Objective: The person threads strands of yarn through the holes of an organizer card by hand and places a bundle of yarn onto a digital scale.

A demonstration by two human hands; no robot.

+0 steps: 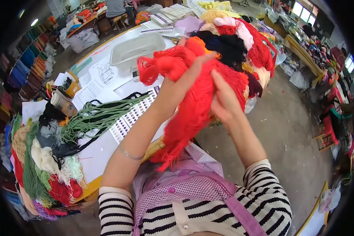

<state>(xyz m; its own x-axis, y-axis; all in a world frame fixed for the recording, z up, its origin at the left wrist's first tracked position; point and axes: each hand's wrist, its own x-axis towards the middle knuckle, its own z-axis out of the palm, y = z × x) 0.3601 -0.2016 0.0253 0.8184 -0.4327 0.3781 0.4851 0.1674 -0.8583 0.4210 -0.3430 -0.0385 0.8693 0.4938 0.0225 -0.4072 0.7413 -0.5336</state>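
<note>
A thick hank of bright red yarn [196, 98] hangs in front of my body, its loose ends dangling near my checked apron [177, 192]. My left hand [185, 80] is wrapped round its upper part, thumb across the front and the other fingers hidden behind. On the other side, my right hand [226, 96] grips the strands, thumb pointing up and its fingers mostly covered by the yarn. Beyond the hank lie black yarn [228, 47] and more red yarn [259, 55] in a heap at the table's right end.
A translucent plastic tub [137, 48] stands on the white table [98, 151]. Green yarn strands [102, 118] lie across a sample card [124, 126]. Mixed hanks [47, 165] spill over the left edge. Near a paper cup [61, 101] are printed sheets [103, 71]. A person [116, 10] sits farther back.
</note>
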